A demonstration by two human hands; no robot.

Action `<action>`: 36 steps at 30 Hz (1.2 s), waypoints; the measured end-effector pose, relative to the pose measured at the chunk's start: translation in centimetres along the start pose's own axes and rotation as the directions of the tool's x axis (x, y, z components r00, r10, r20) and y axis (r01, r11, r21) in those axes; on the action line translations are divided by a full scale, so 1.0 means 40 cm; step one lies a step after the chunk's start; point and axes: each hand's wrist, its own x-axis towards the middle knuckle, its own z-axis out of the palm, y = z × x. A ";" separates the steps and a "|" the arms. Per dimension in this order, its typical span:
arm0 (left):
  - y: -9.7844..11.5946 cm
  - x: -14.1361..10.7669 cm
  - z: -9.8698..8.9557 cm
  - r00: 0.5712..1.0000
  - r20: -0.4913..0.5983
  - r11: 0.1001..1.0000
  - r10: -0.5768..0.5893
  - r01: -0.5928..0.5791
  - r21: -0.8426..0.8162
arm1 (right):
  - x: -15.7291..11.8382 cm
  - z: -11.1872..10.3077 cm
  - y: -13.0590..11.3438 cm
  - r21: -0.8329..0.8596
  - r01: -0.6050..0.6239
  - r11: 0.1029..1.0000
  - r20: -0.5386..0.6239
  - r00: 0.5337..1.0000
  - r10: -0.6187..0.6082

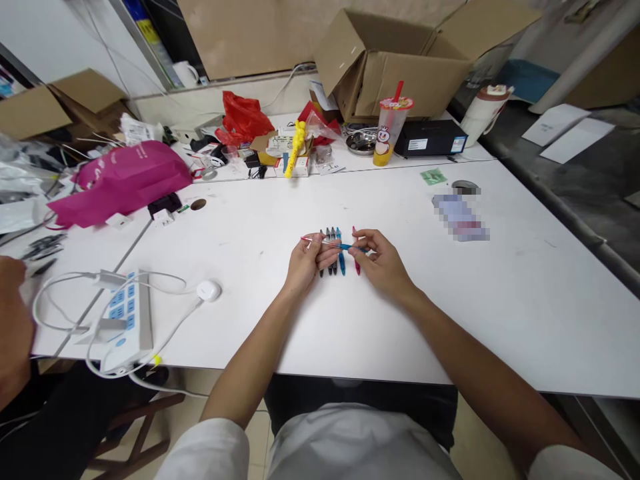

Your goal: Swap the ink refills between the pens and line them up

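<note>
Both of my hands meet above the white table [250,327]. My left hand [306,261] pinches a thin refill with a red end [311,239]. Closed around a blue pen part [346,247] is my right hand [379,260]; the refill's other end reaches the blue part, though whether it goes inside is too small to tell. Beneath and between the hands lie several dark pens [335,269] side by side, with a blue pen [342,264] at their right. A pink-red pen [357,267] lies apart, beside my right hand.
A power strip [143,320] with looping white cables and a white plug [209,290] lies at left. A phone [461,217] is at right. Behind stand a drink cup [389,133], a black box [433,138] and a magenta bag [130,180]. Another person's arm [14,327] shows at far left.
</note>
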 end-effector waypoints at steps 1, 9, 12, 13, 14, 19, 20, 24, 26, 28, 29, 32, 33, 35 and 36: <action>0.000 0.000 0.000 1.000 -0.005 1.000 0.005 -0.005 0.002 | 0.000 0.000 0.000 -0.005 0.008 1.000 -0.004 1.000 -0.008; -0.002 0.003 -0.005 1.000 -0.006 1.000 0.007 -0.007 0.012 | 0.003 -0.001 0.007 -0.006 0.019 1.000 0.001 1.000 -0.019; -0.005 0.004 -0.004 1.000 -0.009 1.000 0.002 -0.002 0.016 | 0.004 0.000 0.009 -0.008 0.017 1.000 -0.012 1.000 -0.017; -0.006 0.004 -0.004 1.000 -0.011 1.000 0.002 -0.002 0.016 | 0.004 0.000 0.007 -0.014 0.011 1.000 -0.020 1.000 -0.011; -0.006 0.005 -0.004 1.000 -0.012 1.000 0.001 -0.001 0.016 | 0.004 -0.001 0.005 -0.029 0.000 1.000 -0.025 1.000 -0.001; -0.007 0.005 -0.003 0.999 -0.041 1.000 0.009 -0.008 0.001 | 0.003 -0.005 -0.017 -0.147 0.130 0.981 -0.036 0.990 -0.136; -0.007 0.005 -0.002 0.998 -0.055 1.000 0.014 -0.015 -0.006 | 0.003 -0.006 -0.020 -0.157 0.171 0.973 -0.033 0.983 -0.179; -0.003 0.008 -0.004 0.993 -0.107 0.998 0.043 -0.048 -0.049 | 0.005 -0.011 -0.027 -0.154 0.212 0.965 -0.016 0.976 -0.217; 0.000 0.011 -0.007 0.989 -0.135 0.996 0.056 -0.065 -0.063 | 0.007 -0.018 -0.029 -0.144 0.211 0.967 -0.024 0.976 -0.216; 0.005 0.013 -0.013 0.984 -0.166 0.994 0.070 -0.082 -0.068 | 0.011 -0.030 -0.029 -0.138 0.202 0.970 -0.046 0.977 -0.210; 0.008 0.014 -0.016 0.980 -0.180 0.993 0.079 -0.093 -0.071 | 0.013 -0.037 -0.029 -0.138 0.190 0.972 -0.058 0.978 -0.200; 0.017 0.018 -0.027 0.969 -0.221 0.987 0.115 -0.137 -0.087 | 0.021 -0.061 -0.027 -0.124 0.130 0.984 -0.102 0.985 -0.143; 0.019 0.019 -0.030 0.965 -0.231 0.985 0.124 -0.149 -0.092 | 0.023 -0.067 -0.026 -0.106 0.108 0.988 -0.122 0.985 -0.121; 0.021 0.019 -0.033 0.961 -0.241 0.983 0.134 -0.161 -0.094 | 0.028 -0.075 -0.022 -0.050 0.074 0.996 -0.150 0.985 -0.081; 0.021 0.019 -0.034 0.961 -0.240 0.983 0.137 -0.162 -0.090 | 0.030 -0.077 -0.018 -0.017 0.065 0.998 -0.155 0.986 -0.067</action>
